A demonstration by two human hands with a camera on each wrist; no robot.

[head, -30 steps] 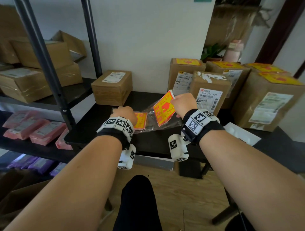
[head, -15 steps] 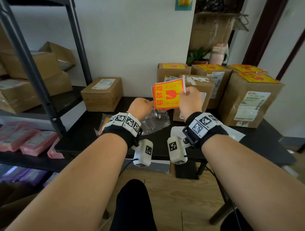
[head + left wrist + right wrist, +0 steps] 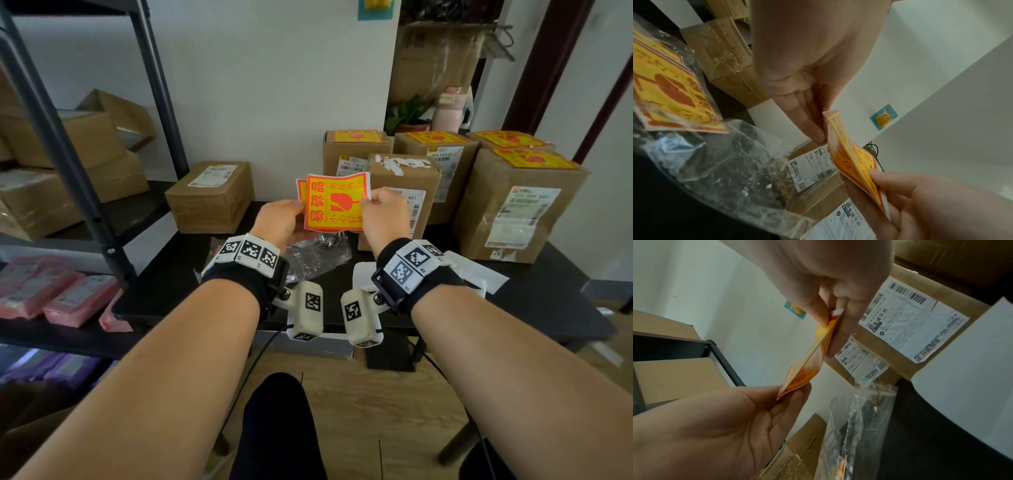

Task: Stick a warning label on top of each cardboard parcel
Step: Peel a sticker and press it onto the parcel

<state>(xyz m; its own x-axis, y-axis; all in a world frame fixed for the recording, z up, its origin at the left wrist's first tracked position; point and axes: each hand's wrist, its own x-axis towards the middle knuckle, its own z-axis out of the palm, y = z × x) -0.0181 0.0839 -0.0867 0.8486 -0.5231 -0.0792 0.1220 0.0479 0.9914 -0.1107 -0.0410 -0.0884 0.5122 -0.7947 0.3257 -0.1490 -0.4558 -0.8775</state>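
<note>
I hold a thin stack of orange-and-yellow warning labels [image 3: 334,202] upright in front of me, above the black table [image 3: 534,284]. My left hand [image 3: 297,213] pinches its left edge and my right hand [image 3: 365,205] pinches its right edge. The left wrist view shows the left fingers [image 3: 818,129] on the stack [image 3: 851,160]. The right wrist view shows thumb and fingers [image 3: 840,331] clamping the labels [image 3: 809,368]. A brown parcel [image 3: 210,195] at the left and one with torn white tape [image 3: 404,185] have no warning label on top. Several parcels behind [image 3: 524,202] carry one.
A crumpled clear plastic bag [image 3: 318,255] lies on the table under my hands, with more labels inside it [image 3: 672,94]. White backing sheets [image 3: 479,274] lie at the right. A metal shelf [image 3: 85,192] with boxes and pink packets stands at the left.
My right hand drew the labels out of the bag and raised them upright. My left hand left the bag and took hold of the stack's left edge.
</note>
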